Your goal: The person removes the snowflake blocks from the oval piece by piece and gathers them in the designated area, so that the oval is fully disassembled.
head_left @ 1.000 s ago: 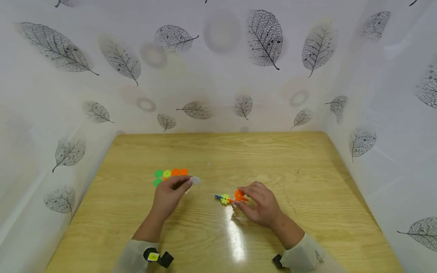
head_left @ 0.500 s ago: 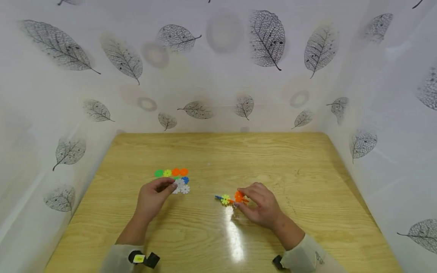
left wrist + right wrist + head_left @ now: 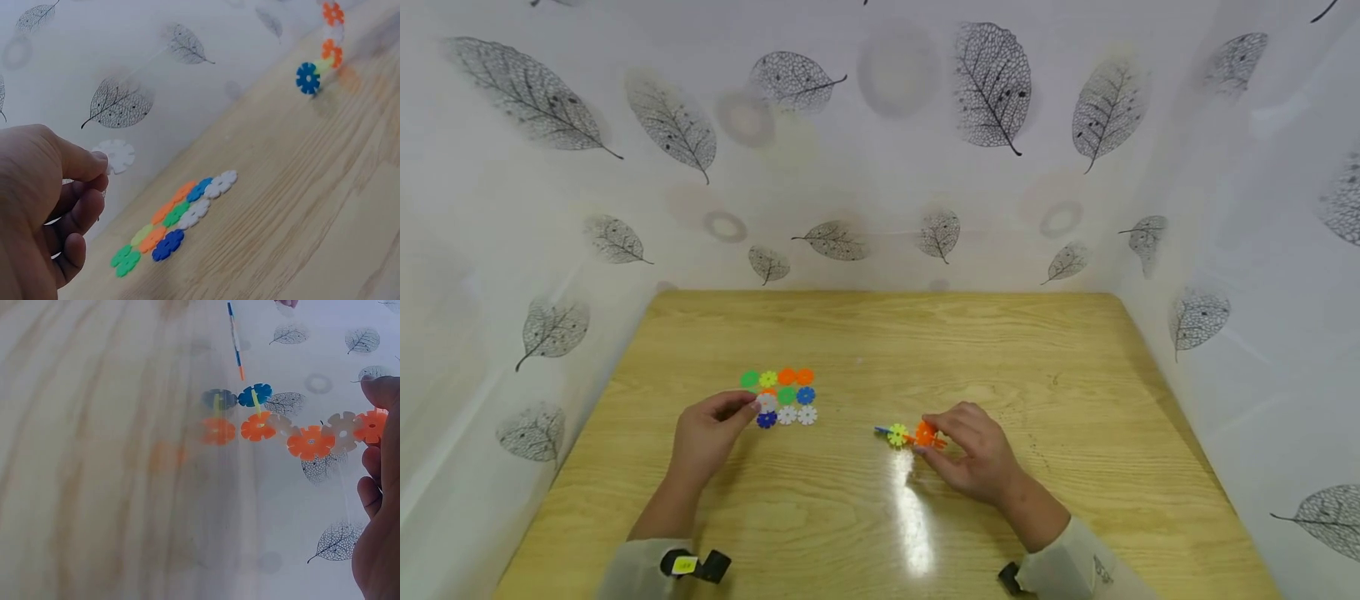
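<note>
My left hand [image 3: 703, 437] pinches a white snowflake disc [image 3: 119, 156] between thumb and forefinger, raised above the laid-out discs. In the head view that disc overlaps the left side of the group. With its thumb and fingers, my right hand [image 3: 977, 454] grips one end of a chain of interlocked snowflake discs [image 3: 310, 443]. Orange and white discs alternate from the gripped end, followed by a yellow disc [image 3: 897, 434] and a blue disc [image 3: 255, 395] at the free end. Part of the end orange disc [image 3: 372, 426] is hidden by the fingers.
Loose snowflake discs lie flat in rows at the left: green [image 3: 750, 378], yellow [image 3: 768, 378], orange [image 3: 805, 377], blue [image 3: 806, 395], dark blue [image 3: 767, 418] and white [image 3: 807, 415]. The wooden table [image 3: 850, 517] meets a leaf-patterned curtain [image 3: 887, 167] at the back and sides.
My left hand has moved left with the white disc, from near the chain to over the left of the laid-out discs, uncovering more of them. My right hand and the chain have stayed nearly still.
</note>
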Demonstrator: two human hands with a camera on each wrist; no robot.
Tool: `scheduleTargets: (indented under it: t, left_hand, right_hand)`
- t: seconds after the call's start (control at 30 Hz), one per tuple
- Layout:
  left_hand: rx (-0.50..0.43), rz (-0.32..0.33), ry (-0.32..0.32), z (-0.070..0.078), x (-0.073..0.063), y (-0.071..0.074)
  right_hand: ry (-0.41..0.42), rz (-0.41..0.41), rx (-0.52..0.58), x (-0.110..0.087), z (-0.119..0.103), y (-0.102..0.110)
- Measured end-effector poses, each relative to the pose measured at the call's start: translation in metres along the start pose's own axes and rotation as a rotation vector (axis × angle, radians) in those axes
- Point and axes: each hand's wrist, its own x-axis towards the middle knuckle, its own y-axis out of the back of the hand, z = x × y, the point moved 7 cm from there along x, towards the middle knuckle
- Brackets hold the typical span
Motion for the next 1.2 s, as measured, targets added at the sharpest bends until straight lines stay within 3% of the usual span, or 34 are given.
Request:
scheduleTargets:
  t: [0.53, 0.87, 1.03, 1.2]
  left_hand:
    - [0.2, 0.011, 0.104, -0.02, 0.004, 0.013]
    - [0.209, -0.017, 0.161, -0.038, 0.007, 0.014]
    - [0.252, -0.027, 0.167, -0.042, 0.01, 0.013]
    - [0.306, -0.037, 0.13, -0.041, 0.013, 0.012]
  right_hand:
    - [0.003, 0.01, 0.008, 0.001, -0.001, 0.0]
    - [0.012, 0.004, 0.018, 0.002, -0.001, -0.001]
    - [0.017, 0.003, 0.024, 0.004, -0.001, 0.0]
    - [0.031, 0.008, 0.04, 0.006, -0.004, 0.0]
